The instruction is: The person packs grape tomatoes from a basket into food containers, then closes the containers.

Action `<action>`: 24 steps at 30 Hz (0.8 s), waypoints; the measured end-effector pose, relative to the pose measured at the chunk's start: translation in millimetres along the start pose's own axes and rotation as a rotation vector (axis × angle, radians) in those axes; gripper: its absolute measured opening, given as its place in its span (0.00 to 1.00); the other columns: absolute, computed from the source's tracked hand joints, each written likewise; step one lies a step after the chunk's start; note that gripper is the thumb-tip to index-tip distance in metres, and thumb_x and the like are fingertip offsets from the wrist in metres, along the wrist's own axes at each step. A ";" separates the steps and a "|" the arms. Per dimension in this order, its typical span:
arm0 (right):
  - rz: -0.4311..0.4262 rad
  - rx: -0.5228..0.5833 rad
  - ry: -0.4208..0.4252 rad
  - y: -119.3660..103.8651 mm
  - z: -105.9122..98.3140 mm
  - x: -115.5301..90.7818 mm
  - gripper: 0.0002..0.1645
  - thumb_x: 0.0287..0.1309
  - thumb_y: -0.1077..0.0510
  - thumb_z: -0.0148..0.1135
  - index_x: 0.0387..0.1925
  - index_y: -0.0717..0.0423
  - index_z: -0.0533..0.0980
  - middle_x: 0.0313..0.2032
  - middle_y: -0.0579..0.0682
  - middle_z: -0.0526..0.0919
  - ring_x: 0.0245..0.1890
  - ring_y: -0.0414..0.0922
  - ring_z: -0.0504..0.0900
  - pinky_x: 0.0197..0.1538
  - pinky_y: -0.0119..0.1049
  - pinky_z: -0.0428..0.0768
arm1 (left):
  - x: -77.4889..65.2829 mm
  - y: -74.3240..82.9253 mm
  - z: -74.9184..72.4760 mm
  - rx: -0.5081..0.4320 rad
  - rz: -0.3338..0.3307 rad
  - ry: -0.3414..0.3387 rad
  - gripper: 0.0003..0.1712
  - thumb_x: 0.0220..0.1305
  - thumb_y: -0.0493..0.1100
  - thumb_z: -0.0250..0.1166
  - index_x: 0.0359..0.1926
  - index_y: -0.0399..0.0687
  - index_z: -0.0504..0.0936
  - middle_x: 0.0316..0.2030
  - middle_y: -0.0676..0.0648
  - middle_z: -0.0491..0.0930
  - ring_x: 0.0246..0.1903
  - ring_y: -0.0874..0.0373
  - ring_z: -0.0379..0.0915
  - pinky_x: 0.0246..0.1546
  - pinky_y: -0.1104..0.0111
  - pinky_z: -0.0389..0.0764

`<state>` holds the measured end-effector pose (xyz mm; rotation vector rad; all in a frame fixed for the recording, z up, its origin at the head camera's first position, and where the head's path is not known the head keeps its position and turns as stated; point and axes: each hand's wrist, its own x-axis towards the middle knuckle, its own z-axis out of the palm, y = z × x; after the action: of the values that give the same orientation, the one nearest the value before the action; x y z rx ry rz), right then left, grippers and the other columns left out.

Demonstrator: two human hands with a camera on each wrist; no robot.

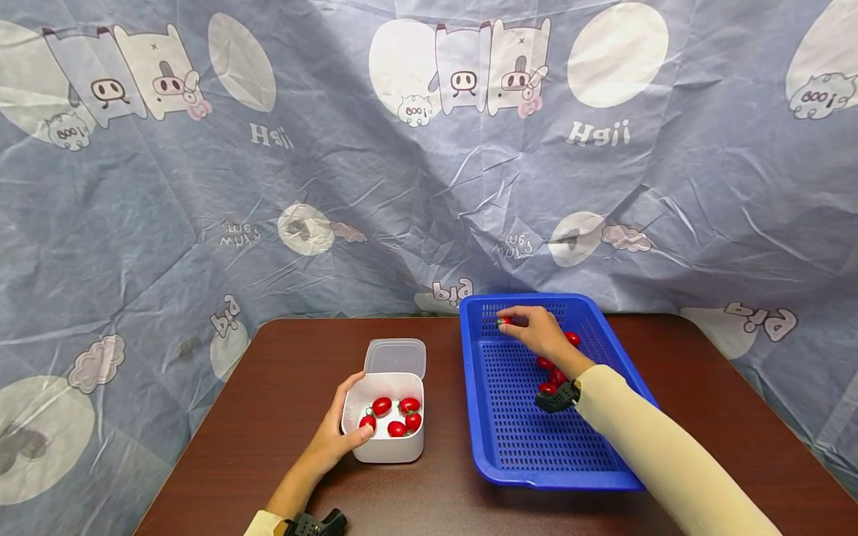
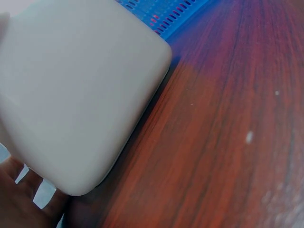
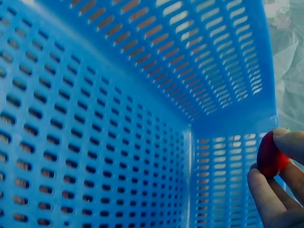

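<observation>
My left hand (image 1: 333, 432) grips the left side of a white square container (image 1: 389, 450), thumb over its near rim and fingers along the outer wall. Several red cherry tomatoes (image 1: 382, 406) lie inside it. Over the far part of a blue perforated basket (image 1: 472, 402), my right hand (image 1: 538, 330) pinches one cherry tomato (image 3: 271, 156) between thumb and fingertips; a bit of green stem shows on it. More cherry tomatoes (image 1: 547, 388) sit on the basket floor beneath the right wrist, partly hidden by the arm. The left wrist view shows the container's wall (image 2: 80, 95) up close.
A translucent lid (image 1: 397, 357) lies behind the white container, against its far side. Both containers stand on a dark brown wooden table (image 1: 281, 387). A blue-grey printed cloth (image 1: 375, 186) hangs behind the table.
</observation>
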<state>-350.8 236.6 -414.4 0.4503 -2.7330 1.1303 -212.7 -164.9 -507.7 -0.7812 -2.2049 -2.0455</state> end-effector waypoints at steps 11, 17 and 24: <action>-0.090 0.086 0.021 -25.4 -0.3 -5.0 0.19 0.56 0.58 0.69 0.50 0.58 0.82 0.47 0.55 0.84 0.47 0.53 0.83 0.48 0.48 0.80 | 0.2 0.2 -0.1 0.010 -0.002 0.002 0.50 0.55 0.38 0.66 0.74 0.47 0.48 0.64 0.35 0.59 0.58 0.31 0.58 0.47 0.60 0.79; -0.133 0.165 0.009 -37.6 2.4 -8.3 0.17 0.56 0.59 0.69 0.48 0.55 0.83 0.43 0.52 0.86 0.46 0.49 0.84 0.47 0.43 0.80 | -0.5 0.5 0.5 0.020 -0.001 0.005 0.50 0.54 0.38 0.66 0.74 0.46 0.48 0.64 0.36 0.59 0.58 0.32 0.58 0.47 0.59 0.78; -0.175 0.280 -0.039 -61.4 7.2 -15.1 0.17 0.56 0.61 0.68 0.49 0.61 0.82 0.42 0.53 0.86 0.46 0.48 0.84 0.46 0.36 0.81 | 0.4 0.6 0.6 0.022 0.005 0.006 0.49 0.54 0.38 0.65 0.74 0.49 0.49 0.64 0.36 0.59 0.58 0.32 0.59 0.48 0.59 0.78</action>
<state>-316.5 193.6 -382.5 0.7381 -2.5132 1.4740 -212.6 -164.2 -507.1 -0.7770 -2.2161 -2.0153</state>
